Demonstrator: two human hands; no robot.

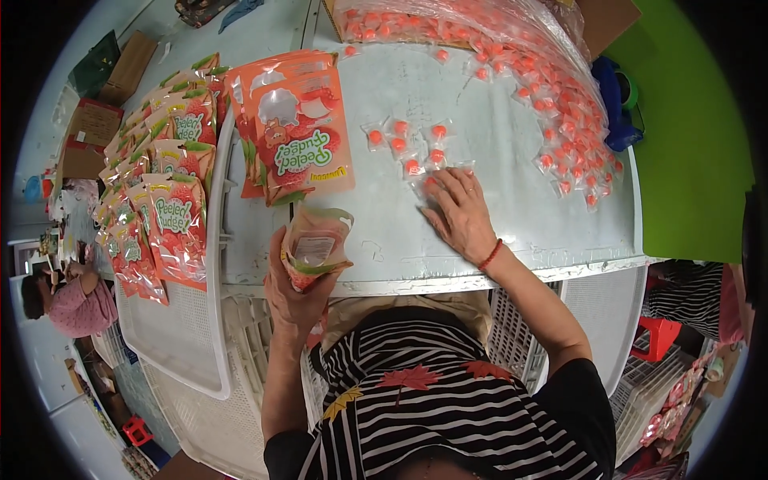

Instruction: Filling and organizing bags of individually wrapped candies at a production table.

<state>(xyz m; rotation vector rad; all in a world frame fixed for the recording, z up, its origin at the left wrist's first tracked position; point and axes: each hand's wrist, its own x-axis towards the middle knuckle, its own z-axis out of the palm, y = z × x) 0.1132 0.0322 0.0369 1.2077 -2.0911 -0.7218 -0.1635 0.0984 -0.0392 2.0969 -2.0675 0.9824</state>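
Note:
My left hand point(290, 294) grips a printed pouch point(318, 242) at the table's front edge, its mouth open and facing up. My right hand point(464, 220) lies palm down on the table with fingers stretched out, touching wrapped candies. A small group of these red candies point(398, 145) in clear wrappers sits just beyond the fingertips; some are partly covered by them. Left of the group, flat red-and-pink pouches point(308, 120) lie in an overlapping stack.
Several printed pouches point(178, 224) fill a white tray point(216, 352) on the left. A large heap of wrapped candies point(552, 120) spreads from a clear plastic bag at the back right. Beside it stands a blue tape dispenser point(612, 104). A person in pink point(84, 304) is at far left.

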